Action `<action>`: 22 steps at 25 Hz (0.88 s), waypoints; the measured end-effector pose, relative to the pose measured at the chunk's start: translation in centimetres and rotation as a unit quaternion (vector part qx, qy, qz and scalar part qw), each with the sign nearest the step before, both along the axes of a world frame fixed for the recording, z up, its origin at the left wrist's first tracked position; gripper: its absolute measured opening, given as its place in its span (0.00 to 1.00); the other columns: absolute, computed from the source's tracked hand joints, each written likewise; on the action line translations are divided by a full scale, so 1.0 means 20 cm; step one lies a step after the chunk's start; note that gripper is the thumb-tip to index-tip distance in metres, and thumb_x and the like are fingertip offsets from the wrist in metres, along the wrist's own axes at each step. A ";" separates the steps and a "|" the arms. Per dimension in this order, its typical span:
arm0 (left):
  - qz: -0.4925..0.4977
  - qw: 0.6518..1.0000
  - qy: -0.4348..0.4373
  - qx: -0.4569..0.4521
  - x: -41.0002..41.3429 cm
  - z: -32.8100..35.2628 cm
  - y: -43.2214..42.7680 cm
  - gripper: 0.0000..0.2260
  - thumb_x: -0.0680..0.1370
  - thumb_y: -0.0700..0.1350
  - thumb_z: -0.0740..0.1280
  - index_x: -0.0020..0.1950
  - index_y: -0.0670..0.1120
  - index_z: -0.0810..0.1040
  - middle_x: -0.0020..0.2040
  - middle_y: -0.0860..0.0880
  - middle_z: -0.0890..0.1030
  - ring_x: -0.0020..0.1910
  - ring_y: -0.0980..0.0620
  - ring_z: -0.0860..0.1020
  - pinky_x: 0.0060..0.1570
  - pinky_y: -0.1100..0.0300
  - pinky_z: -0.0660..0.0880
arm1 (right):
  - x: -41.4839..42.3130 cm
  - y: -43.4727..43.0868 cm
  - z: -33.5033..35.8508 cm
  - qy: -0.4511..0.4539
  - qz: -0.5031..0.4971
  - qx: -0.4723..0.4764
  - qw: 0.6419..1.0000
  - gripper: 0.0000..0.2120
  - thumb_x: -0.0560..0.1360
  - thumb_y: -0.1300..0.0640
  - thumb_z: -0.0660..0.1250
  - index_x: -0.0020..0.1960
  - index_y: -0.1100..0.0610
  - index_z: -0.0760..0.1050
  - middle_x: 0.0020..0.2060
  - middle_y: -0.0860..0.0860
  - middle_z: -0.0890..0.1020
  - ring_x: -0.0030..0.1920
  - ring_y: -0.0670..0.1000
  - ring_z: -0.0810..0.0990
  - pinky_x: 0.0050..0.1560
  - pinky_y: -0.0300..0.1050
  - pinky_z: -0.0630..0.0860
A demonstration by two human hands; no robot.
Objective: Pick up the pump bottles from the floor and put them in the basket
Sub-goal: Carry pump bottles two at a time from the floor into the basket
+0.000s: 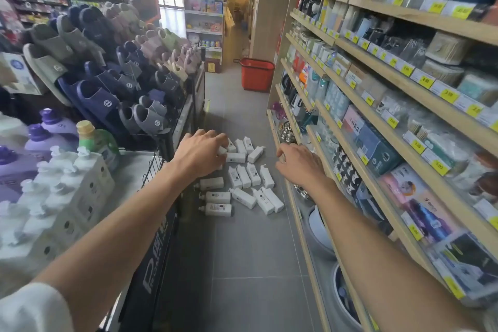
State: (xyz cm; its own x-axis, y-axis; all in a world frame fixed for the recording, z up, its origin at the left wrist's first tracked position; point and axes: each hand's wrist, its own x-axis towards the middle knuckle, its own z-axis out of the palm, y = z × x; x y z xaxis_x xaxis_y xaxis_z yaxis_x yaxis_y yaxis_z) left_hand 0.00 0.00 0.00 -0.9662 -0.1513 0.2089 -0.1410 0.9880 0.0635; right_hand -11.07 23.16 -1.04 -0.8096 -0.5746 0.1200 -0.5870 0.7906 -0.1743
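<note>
Pump bottles (243, 176) mid-aisle, bare floor (256, 264) nearer, basket (257, 75) well beyond

The person wore a white short sleeve (32, 310), seen at the lower left corner of the frame. Its cloth was plain and softly creased, and its hem crossed the left upper arm. Below that hem the left arm was bare down to the left hand (200, 152). The right arm, coming in from the lower right corner, was bare all the way to the right hand (300, 163).
</note>
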 end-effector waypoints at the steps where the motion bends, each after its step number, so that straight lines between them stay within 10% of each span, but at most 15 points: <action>1: -0.002 1.000 -0.009 0.004 -0.05 -0.01 0.00 0.17 0.80 0.56 0.64 0.68 0.55 0.72 0.65 0.49 0.77 0.64 0.45 0.73 0.60 0.47 0.70 | -0.04 -0.01 -0.01 -0.003 -0.006 0.003 1.000 0.09 0.80 0.52 0.64 0.60 0.49 0.73 0.57 0.50 0.78 0.59 0.55 0.75 0.47 0.47 0.65; 22: 0.051 0.998 -0.019 0.038 -1.47 -0.13 -0.53 0.17 0.79 0.57 0.64 0.67 0.57 0.72 0.64 0.52 0.76 0.63 0.47 0.73 0.61 0.47 0.71 | -1.55 -0.62 -0.11 0.011 0.046 0.012 0.999 0.12 0.81 0.50 0.65 0.63 0.50 0.70 0.61 0.50 0.77 0.59 0.53 0.73 0.59 0.52 0.70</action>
State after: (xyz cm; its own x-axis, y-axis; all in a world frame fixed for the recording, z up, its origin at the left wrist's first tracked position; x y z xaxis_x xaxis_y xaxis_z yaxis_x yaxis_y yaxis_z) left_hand -29.48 -10.56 -2.53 -0.9520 -0.2634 0.1561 -0.2444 0.9608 0.1308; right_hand -42.09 10.74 -3.34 -0.7511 -0.6488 0.1224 -0.6602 0.7376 -0.1420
